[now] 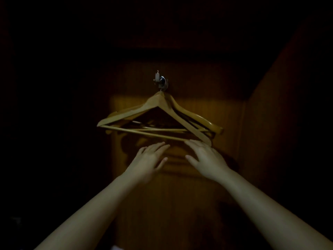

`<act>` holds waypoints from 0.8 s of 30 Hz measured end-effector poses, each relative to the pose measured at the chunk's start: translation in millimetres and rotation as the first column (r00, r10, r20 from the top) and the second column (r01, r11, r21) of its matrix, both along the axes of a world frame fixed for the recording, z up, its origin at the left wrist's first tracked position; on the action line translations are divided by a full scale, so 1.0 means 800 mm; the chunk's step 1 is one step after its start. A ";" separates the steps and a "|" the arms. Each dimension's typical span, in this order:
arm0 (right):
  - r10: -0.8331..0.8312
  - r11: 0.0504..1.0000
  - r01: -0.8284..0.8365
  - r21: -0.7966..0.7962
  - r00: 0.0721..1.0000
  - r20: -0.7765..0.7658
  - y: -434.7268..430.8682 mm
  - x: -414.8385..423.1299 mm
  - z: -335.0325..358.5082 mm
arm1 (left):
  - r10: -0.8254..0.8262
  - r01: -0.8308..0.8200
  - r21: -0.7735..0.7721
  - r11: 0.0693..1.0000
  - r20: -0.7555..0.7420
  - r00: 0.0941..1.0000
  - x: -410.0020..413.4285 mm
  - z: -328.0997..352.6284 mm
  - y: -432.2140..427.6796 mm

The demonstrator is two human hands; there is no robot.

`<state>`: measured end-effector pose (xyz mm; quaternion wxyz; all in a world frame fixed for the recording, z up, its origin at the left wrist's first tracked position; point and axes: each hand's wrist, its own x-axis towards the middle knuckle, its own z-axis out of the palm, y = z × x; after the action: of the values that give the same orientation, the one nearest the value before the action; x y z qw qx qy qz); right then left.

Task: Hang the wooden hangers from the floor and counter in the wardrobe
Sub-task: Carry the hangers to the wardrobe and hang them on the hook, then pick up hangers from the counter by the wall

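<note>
Grip released, left hand [150,160] and right hand [207,159] straight-fingered under wooden hangers [129,113], wardrobe [231,109] mostly lost in dark

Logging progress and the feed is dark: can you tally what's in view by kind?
Wooden hangers: 2 distinct, overlapping; more may be hidden
Metal hook: 1
Hands: 2, left hand and right hand, both open
Total: 5

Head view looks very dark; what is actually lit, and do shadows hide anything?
Head view: one warm pool of light on the wooden hangers and back panel; both sides black; hanger shadows fall on the panel near the left hand and right hand.
</note>
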<state>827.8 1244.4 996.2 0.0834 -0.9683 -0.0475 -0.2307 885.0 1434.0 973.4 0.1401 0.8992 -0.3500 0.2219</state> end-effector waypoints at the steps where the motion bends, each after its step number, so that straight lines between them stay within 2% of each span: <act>1: 0.002 1.000 -0.002 -0.006 1.000 -0.031 0.001 -0.011 -0.012 | -0.019 0.020 0.012 1.000 -0.021 1.000 -0.013 -0.009 -0.003; 7: -0.029 1.000 0.027 -0.015 0.971 -0.238 -0.007 -0.071 -0.104 | -0.102 0.119 0.133 0.984 -0.129 0.986 -0.078 -0.081 -0.020; 11: -0.098 0.995 0.104 -0.004 0.925 -0.368 -0.016 -0.108 -0.177 | -0.120 0.181 0.213 0.960 -0.270 0.955 -0.106 -0.141 -0.026; 19: -0.234 0.943 0.324 0.082 0.815 -0.530 -0.015 -0.185 -0.309 | -0.227 0.411 0.246 0.878 -0.542 0.809 -0.116 -0.283 -0.037; 24: -0.308 0.836 0.529 0.143 0.670 -0.675 -0.001 -0.248 -0.397 | -0.267 0.530 0.182 0.829 -0.703 0.659 -0.139 -0.369 -0.026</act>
<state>629.6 1243.3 678.9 0.1976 -0.9441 0.2490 0.0877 773.9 1413.0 678.5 0.1260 0.8264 -0.5063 -0.2117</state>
